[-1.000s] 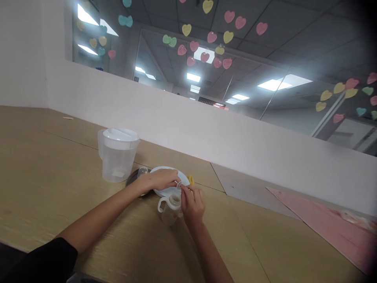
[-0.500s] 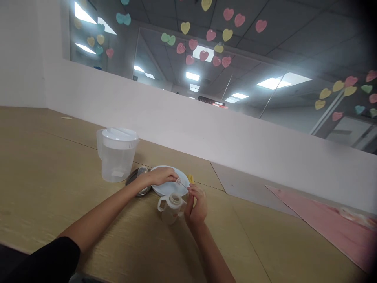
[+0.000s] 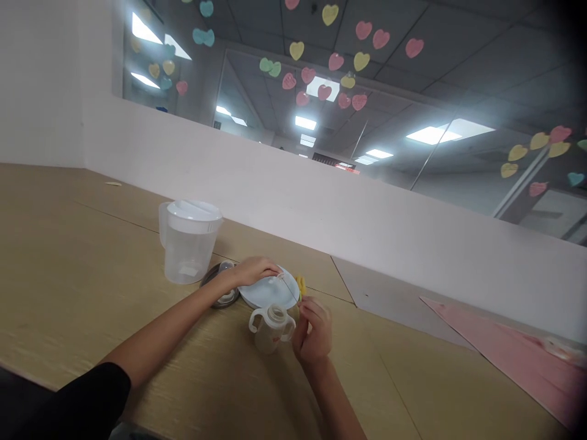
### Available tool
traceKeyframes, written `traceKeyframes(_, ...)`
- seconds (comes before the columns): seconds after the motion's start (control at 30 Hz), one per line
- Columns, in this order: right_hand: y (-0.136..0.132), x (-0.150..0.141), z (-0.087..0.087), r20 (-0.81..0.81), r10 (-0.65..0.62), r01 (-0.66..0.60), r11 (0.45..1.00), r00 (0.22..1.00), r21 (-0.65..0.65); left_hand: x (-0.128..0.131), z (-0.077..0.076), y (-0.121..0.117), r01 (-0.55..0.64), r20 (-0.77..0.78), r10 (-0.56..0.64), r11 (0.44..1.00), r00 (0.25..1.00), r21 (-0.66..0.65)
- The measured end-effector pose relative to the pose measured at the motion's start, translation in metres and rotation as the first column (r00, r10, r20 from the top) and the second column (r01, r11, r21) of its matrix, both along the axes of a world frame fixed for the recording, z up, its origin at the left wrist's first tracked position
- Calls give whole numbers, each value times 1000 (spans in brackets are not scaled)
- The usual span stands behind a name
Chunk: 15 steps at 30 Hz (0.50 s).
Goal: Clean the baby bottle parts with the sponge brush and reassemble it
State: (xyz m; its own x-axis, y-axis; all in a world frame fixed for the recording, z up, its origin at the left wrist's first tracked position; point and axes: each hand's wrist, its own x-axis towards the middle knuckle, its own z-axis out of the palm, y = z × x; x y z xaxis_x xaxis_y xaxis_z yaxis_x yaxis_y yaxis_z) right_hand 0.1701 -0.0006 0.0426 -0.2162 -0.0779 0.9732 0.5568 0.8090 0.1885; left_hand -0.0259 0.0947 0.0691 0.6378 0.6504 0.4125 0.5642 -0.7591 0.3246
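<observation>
My left hand (image 3: 257, 271) is over the pale blue plate (image 3: 263, 294), its fingertips pinched on a small whitish piece (image 3: 280, 276). A thin rod (image 3: 290, 288) runs from that piece down to my right hand (image 3: 314, 330), whose fingers are closed on its near end. What kind of rod it is I cannot make out. Just left of my right hand a translucent baby bottle (image 3: 269, 337) with two white handles stands upright, its mouth uncovered. Behind my right hand a yellow item (image 3: 301, 285) shows in part.
Left of the plate, a round metal tray (image 3: 207, 282) holds a clear cap (image 3: 226, 266) and is partly covered by my left forearm. A lidded plastic pitcher (image 3: 190, 253) stands behind it. A pink sheet (image 3: 509, 351) lies at right. A white wall (image 3: 257, 183) bounds the table's back.
My hands have moved slightly apart, and more of the thin rod shows between them. The whole view has shifted a little; the bottle and plate stand as before.
</observation>
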Motion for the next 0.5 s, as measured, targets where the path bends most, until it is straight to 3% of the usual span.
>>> traceKeyframes(0.2,-8,4,5,-5,-5,5,999,1000,50,-4,7,0,-72,46,68,993,997,94)
traceKeyframes(0.4,-6,13,2,-156,66,-52,994,986,95,-15,11,-1,-181,8,182,973,983,141)
traceKeyframes(0.5,4,15,-1,-162,4,11,995,987,95,-22,9,2,-222,-29,228,965,973,138)
